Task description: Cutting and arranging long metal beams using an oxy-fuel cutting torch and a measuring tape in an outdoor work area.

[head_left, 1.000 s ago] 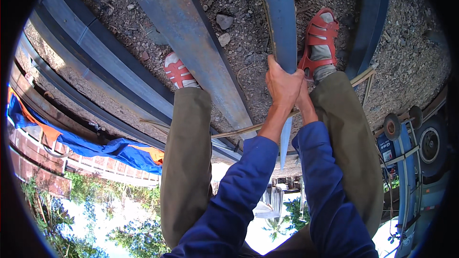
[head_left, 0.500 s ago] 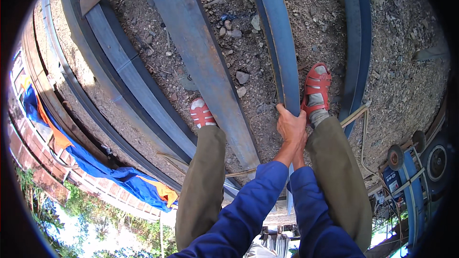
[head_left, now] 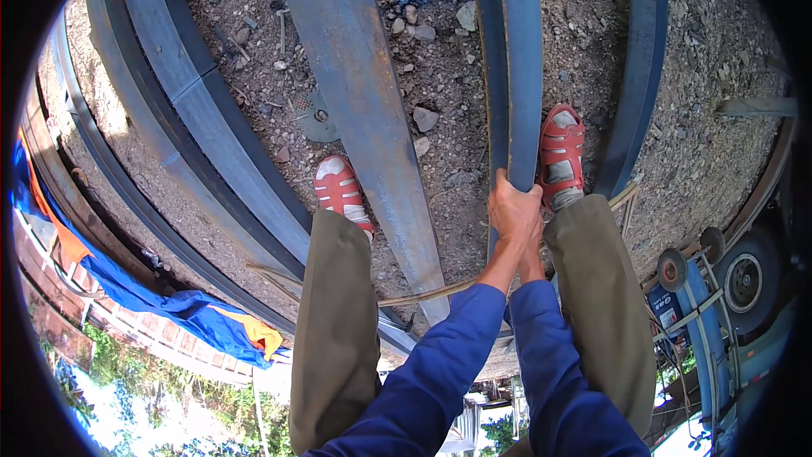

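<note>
Between my feet runs a long blue-grey steel beam point(head_left: 523, 59), its length stretching away from me. My left hand point(head_left: 509, 207) is closed round its near part, thumb and fingers wrapped over the edge. My right hand point(head_left: 533, 233) grips the same beam just beside it, partly hidden behind the left. The beam passes close to my right foot in a red sandal point(head_left: 562, 148). A wider flat steel beam point(head_left: 359, 76) lies to its left, by my other red sandal point(head_left: 340, 186). How the gripped beam rests under my hands is hidden.
More steel beams lie at the left point(head_left: 199, 93) and right point(head_left: 634, 68) on stony ground point(head_left: 719, 161). A thin pole or hose point(head_left: 431, 294) crosses near my legs. A blue wheeled machine point(head_left: 700, 309) stands at lower right, a blue and orange tarp point(head_left: 182, 313) at lower left.
The far part of the gripped beam has swung rightward in view, and more of its left side shows. The whole view has also shifted somewhat. Both hands keep their grip.
</note>
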`<state>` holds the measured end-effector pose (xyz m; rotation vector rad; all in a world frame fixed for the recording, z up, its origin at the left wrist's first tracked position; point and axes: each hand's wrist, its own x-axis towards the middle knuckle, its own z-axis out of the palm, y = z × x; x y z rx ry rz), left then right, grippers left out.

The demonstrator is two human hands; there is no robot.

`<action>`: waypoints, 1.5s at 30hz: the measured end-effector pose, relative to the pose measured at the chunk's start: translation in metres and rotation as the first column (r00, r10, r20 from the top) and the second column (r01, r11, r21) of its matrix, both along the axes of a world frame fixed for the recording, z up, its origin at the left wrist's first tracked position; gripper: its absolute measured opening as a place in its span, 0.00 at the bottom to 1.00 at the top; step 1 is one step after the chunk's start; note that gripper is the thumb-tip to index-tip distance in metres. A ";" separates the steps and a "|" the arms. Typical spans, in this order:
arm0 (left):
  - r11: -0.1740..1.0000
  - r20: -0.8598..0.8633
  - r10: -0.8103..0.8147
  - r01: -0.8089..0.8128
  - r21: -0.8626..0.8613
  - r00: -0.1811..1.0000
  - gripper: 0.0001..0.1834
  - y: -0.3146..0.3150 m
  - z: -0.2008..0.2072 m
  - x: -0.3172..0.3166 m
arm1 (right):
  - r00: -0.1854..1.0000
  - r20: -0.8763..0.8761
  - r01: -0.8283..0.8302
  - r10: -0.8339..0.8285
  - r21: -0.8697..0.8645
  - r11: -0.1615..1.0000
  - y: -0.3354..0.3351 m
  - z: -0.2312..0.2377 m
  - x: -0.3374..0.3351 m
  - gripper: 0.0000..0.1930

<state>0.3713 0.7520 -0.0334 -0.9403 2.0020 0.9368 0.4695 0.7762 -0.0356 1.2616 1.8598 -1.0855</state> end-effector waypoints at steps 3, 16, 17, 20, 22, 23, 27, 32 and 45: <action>1.000 0.069 0.021 -0.023 0.019 0.997 0.21 0.011 0.009 -0.006 | 0.987 -0.041 0.157 -0.157 -0.003 0.988 -0.002 -0.015 0.009 0.13; 0.995 0.115 0.018 -0.007 -0.099 0.993 0.18 0.049 0.029 -0.002 | 1.000 0.000 0.003 -0.003 0.088 0.996 0.055 0.036 0.013 0.10; 0.997 0.099 0.029 -0.021 -0.080 0.995 0.18 0.056 0.030 -0.001 | 1.000 0.006 -0.010 0.010 0.112 0.994 0.053 0.034 0.015 0.10; 0.999 0.084 0.000 0.005 -0.051 0.996 0.19 0.059 0.018 -0.006 | 1.000 -0.025 -0.013 0.016 0.086 0.996 0.050 0.018 0.021 0.09; 1.000 -0.061 -0.005 0.004 -0.027 0.998 0.15 0.055 0.000 -0.014 | 0.997 -0.042 0.066 -0.062 0.081 0.995 0.045 -0.002 0.015 0.04; 1.000 -0.069 0.012 -0.014 -0.028 0.998 0.14 0.050 -0.006 -0.014 | 0.995 -0.030 -0.086 0.093 0.199 0.976 0.040 -0.018 0.021 0.06; 0.999 -0.046 -0.038 0.039 0.009 0.998 0.16 0.036 -0.015 -0.004 | 0.988 0.031 -0.152 0.149 0.164 0.975 0.026 -0.013 0.008 0.11; 0.966 0.024 -0.259 0.258 0.028 0.966 0.19 0.020 0.009 -0.011 | 0.994 0.094 -0.078 0.065 0.144 0.987 0.041 -0.021 -0.007 0.14; 0.973 0.169 0.052 -0.087 0.213 0.984 0.33 -0.020 -0.032 0.082 | 1.000 -0.007 0.026 -0.025 0.165 0.986 0.038 0.036 -0.032 0.17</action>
